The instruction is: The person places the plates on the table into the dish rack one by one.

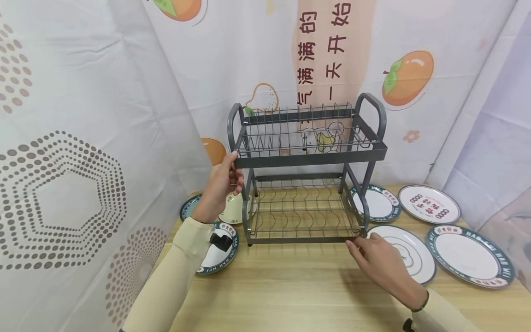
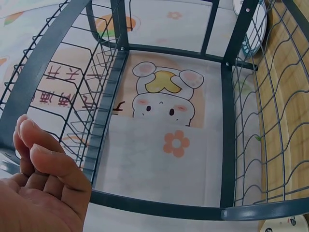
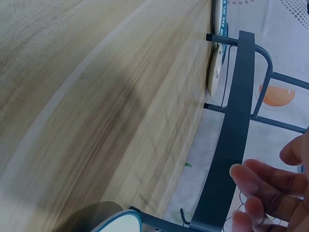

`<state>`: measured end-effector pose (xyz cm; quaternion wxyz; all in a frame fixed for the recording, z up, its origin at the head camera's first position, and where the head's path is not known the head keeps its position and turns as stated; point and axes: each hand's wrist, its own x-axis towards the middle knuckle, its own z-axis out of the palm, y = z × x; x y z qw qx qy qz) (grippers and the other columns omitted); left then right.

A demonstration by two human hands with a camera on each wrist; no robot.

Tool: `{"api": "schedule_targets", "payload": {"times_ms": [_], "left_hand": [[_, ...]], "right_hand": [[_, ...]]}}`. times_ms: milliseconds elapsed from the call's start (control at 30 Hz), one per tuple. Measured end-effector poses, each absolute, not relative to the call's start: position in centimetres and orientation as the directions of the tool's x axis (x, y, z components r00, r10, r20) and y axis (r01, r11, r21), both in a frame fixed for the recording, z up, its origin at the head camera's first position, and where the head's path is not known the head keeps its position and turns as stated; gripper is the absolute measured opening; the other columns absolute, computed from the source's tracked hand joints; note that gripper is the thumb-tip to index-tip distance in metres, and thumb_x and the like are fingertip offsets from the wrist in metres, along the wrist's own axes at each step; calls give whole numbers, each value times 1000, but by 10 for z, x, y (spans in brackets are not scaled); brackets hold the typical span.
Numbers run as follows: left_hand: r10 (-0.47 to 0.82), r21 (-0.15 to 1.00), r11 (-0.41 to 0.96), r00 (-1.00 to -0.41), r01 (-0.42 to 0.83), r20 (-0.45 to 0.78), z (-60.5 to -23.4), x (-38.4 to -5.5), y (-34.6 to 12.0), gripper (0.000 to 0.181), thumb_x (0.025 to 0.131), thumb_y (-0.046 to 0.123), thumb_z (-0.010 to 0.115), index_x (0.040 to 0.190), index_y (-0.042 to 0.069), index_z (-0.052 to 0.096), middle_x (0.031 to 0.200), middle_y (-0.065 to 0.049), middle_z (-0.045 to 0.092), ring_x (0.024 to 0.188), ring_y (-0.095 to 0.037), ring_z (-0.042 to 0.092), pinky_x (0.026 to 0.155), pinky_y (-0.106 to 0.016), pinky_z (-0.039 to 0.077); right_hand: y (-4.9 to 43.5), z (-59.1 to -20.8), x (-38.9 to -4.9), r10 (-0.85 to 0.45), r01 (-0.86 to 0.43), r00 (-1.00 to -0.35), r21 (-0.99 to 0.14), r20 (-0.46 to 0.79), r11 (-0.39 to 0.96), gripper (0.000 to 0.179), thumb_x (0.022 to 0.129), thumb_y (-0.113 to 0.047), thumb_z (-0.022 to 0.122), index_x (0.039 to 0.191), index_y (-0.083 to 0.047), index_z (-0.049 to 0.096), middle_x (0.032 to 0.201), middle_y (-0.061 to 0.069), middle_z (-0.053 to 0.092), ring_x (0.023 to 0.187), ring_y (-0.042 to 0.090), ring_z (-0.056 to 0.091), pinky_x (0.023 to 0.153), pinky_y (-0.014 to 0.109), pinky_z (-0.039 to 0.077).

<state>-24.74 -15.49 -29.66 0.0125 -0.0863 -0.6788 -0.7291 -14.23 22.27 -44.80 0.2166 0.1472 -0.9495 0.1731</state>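
Note:
A dark grey two-tier dish rack (image 1: 311, 160) stands upright on a wooden table (image 1: 274, 286), its wire tiers bare. At the upper tier's front left corner, my left hand (image 1: 217, 186) holds the frame, with the other fingers loosely curled below. The left wrist view shows that hand (image 2: 48, 193) beside the dark side bar. My right hand (image 1: 383, 263) is at the lower tier's front right corner. In the right wrist view, a fingertip of the right hand (image 3: 270, 193) touches the front bar (image 3: 229, 135), its thumb apart.
On the right lie an oval green-rimmed plate (image 1: 469, 256), a plate with red lettering (image 1: 429, 205), another green-rimmed plate (image 1: 375, 203) and a white plate (image 1: 415, 258). Left are a green-rimmed plate (image 1: 213, 256), a pale yellow bowl (image 1: 233, 210) and a blue-patterned dish (image 1: 188, 207). Printed curtains (image 1: 249, 50) hang behind.

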Motion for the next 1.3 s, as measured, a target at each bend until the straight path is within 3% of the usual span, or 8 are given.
{"api": "schedule_targets", "payload": {"times_ms": [367, 767, 1300], "left_hand": [[102, 995, -51, -990, 89, 94, -292, -246, -157, 57, 102, 61, 53, 84, 7, 53, 64, -2, 53, 54, -14, 48, 50, -27, 40], [106, 998, -39, -993, 44, 48, -288, -251, -157, 59, 100, 63, 53, 81, 7, 52, 64, -1, 49, 53, -13, 45, 50, -27, 39], [113, 994, -85, -991, 68, 78, -297, -255, -156, 55, 102, 57, 54, 76, 9, 49, 58, 0, 47, 51, -14, 45, 47, -24, 38]], "right_hand": [[227, -448, -144, -213, -353, -867, -254, 451, 901, 30, 102, -30, 64, 73, -24, 61, 59, -13, 43, 53, 8, 40, 47, 30, 34], [251, -448, -149, -183, -310, -880, -239, 438, 920, 36, 103, -32, 61, 69, -24, 52, 54, -12, 38, 50, 11, 38, 46, 32, 30], [295, -452, -143, -82, -183, -931, -260, 356, 948, 38, 107, -34, 54, 72, -20, 56, 53, -8, 42, 50, 16, 42, 43, 35, 32]]}}
